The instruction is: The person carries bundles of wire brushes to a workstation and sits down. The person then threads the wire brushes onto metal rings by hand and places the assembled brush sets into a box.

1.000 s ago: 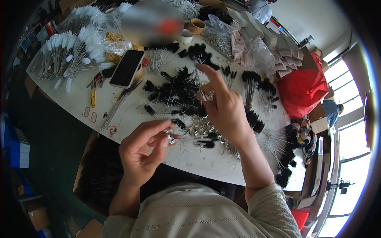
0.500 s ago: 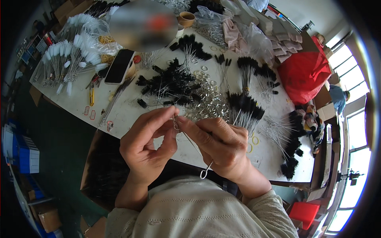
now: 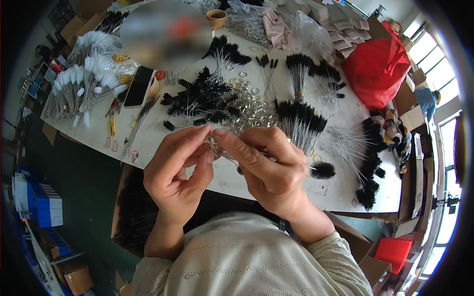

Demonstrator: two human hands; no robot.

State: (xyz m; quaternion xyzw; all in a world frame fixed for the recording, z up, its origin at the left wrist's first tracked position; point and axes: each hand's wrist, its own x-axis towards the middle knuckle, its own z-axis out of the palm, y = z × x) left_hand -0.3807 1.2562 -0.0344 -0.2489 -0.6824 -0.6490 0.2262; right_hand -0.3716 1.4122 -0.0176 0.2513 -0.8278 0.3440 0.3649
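Note:
My left hand [image 3: 178,170] pinches a small shiny metal ring [image 3: 211,142] between thumb and fingers, with looped wire ends bunched at it. My right hand [image 3: 274,165] is closed around thin twisted wire stems, its thumb and forefinger pressing at the same ring. From beneath the right hand a black bristle brush head [image 3: 323,170] sticks out to the right, on a wire that runs back into the hand. Fingers hide part of the ring and the stems. Just beyond the hands lie a heap of loose metal rings [image 3: 253,111] and a pile of black brushes [image 3: 202,96].
Bundled black brushes [image 3: 298,113] and more wire-stemmed brushes [image 3: 345,143] cover the table's right. At the left are white-tipped brushes [image 3: 74,84], a phone [image 3: 139,87] and a yellow cutter [image 3: 112,124]. A red bag [image 3: 377,74] stands at the far right.
Both hands have shifted slightly left and up in the picture, still together at the ring. The looped wire end below my right hand is gone from view; a black brush head now shows at its right.

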